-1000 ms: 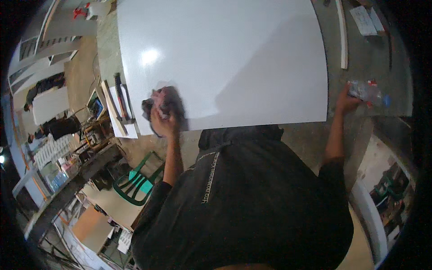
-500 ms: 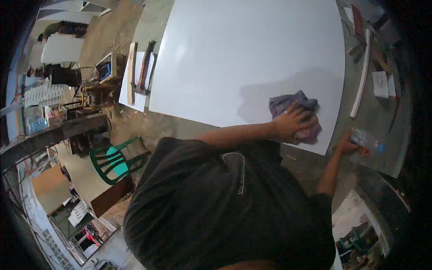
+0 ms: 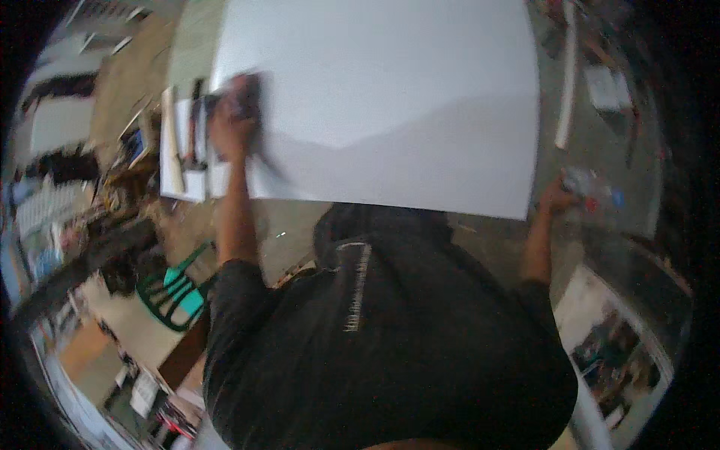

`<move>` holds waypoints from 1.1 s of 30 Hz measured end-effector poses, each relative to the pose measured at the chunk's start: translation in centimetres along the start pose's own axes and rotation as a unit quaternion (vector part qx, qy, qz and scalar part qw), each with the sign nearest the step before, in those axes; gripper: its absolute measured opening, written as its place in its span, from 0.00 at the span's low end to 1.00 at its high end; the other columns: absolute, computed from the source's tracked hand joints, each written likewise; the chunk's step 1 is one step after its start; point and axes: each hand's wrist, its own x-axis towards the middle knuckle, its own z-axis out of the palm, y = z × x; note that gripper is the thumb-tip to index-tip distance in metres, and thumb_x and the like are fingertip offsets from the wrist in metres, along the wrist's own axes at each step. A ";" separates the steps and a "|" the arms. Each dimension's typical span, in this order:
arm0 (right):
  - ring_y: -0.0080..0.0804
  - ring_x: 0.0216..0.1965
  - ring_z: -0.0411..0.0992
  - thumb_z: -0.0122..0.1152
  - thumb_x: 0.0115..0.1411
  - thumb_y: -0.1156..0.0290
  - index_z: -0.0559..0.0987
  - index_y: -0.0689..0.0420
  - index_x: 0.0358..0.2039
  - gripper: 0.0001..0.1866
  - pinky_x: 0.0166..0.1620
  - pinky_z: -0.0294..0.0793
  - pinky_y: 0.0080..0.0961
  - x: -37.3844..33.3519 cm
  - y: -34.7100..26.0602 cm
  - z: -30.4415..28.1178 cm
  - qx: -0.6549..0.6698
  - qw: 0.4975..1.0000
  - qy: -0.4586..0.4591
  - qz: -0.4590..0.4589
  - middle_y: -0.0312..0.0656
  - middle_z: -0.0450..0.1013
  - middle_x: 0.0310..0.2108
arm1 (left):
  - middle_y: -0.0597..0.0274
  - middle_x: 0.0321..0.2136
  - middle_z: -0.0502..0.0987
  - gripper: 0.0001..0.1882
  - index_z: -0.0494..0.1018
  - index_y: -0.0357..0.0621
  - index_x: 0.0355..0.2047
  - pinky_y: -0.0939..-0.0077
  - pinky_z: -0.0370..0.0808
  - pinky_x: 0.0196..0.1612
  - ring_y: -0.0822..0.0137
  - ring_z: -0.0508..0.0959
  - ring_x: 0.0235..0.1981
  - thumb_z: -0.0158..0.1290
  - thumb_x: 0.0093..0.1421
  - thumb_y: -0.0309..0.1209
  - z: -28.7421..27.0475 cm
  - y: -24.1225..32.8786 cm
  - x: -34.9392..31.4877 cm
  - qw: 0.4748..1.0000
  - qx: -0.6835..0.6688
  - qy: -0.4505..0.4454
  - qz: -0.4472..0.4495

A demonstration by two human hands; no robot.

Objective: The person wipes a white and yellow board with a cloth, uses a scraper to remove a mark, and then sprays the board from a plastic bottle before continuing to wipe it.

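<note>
A large white panel (image 3: 390,82) lies flat in front of me. At its left edge my left hand (image 3: 231,129) presses a bunched dark rag (image 3: 246,94) against the surface; motion smears the fingers and cloth. Off the panel's near right corner, my right hand (image 3: 556,196) grips a clear plastic bottle (image 3: 589,186) with a blue end and a red part. The bottle lies on its side, pointing right. Close by my left hand, a hammer (image 3: 193,127) rests beside a pale wooden strip (image 3: 172,139).
A long white strip (image 3: 566,82) and a small white box (image 3: 607,88) lie right of the panel. To my left behind stands a green plastic chair (image 3: 174,289), near a cluttered bench. A white sheet (image 3: 196,186) sits under the hammer.
My left hand has swept the rag from the panel's right side across to its left edge. My right hand keeps the bottle at the right. The whole view has shifted slightly.
</note>
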 end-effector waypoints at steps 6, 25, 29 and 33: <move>0.55 0.42 0.77 0.74 0.40 0.32 0.69 0.67 0.50 0.53 0.43 0.75 0.48 -0.8 -2.8 -1.0 -0.052 0.998 -0.015 -0.027 0.57 0.76 0.41 | 0.54 0.51 0.77 0.38 0.75 0.48 0.54 0.54 0.75 0.51 0.51 0.77 0.51 0.64 0.44 0.53 1.1 -4.7 0.0 0.982 0.144 0.082 -0.094; 0.58 0.49 0.74 0.73 0.49 0.42 0.65 0.70 0.55 0.48 0.50 0.74 0.48 -0.7 -3.6 0.3 -0.084 0.996 -0.024 -0.034 0.59 0.72 0.49 | 0.52 0.56 0.70 0.34 0.67 0.56 0.61 0.42 0.51 0.69 0.46 0.66 0.62 0.59 0.54 0.46 8.8 43.7 -23.6 0.709 -0.252 -0.241 0.613; 0.56 0.46 0.76 0.74 0.48 0.40 0.66 0.70 0.54 0.50 0.47 0.77 0.46 -1.5 -3.4 -0.8 -0.044 0.996 -0.048 -0.064 0.59 0.73 0.47 | 0.56 0.59 0.70 0.42 0.65 0.56 0.64 0.41 0.53 0.67 0.53 0.68 0.62 0.64 0.48 0.47 7.4 41.3 -21.4 0.698 -0.247 -0.264 0.619; 0.55 0.41 0.77 0.74 0.46 0.37 0.66 0.70 0.53 0.51 0.43 0.78 0.44 -0.1 0.1 -0.5 -0.121 0.991 0.004 -0.060 0.58 0.75 0.42 | 0.57 0.55 0.73 0.35 0.71 0.56 0.59 0.41 0.52 0.67 0.55 0.69 0.61 0.64 0.50 0.49 5.9 33.0 -16.2 0.790 -0.349 -0.214 0.456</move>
